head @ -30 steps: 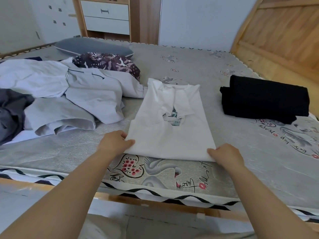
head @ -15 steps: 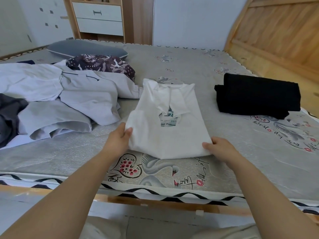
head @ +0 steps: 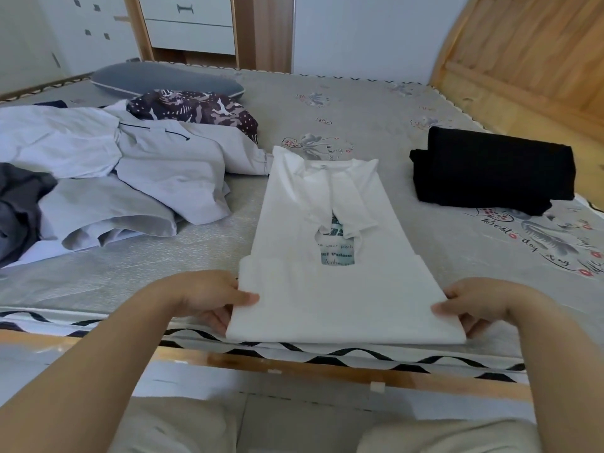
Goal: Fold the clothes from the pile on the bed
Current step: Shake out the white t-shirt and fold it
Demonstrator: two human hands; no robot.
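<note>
A white T-shirt (head: 340,289) lies lengthwise on the bed, its sides folded inward so a printed patch shows in the middle. My left hand (head: 209,295) pinches its near left corner, thumb on top and fingers underneath. My right hand (head: 474,302) grips the near right corner the same way. The hem is lifted slightly above the mattress edge. The unfolded pile (head: 108,178) of white, grey and dark clothes spreads over the left of the bed.
A folded black garment (head: 493,168) sits at the right on the patterned mattress (head: 359,103). A dark patterned bundle (head: 196,109) and a grey pillow (head: 163,80) lie at the back left. The wooden headboard (head: 529,47) rises on the right, with drawers (head: 189,24) behind.
Both hands have taken the shirt's near corners and raised the hem off the mattress, drawing it toward me over the bed's edge.
</note>
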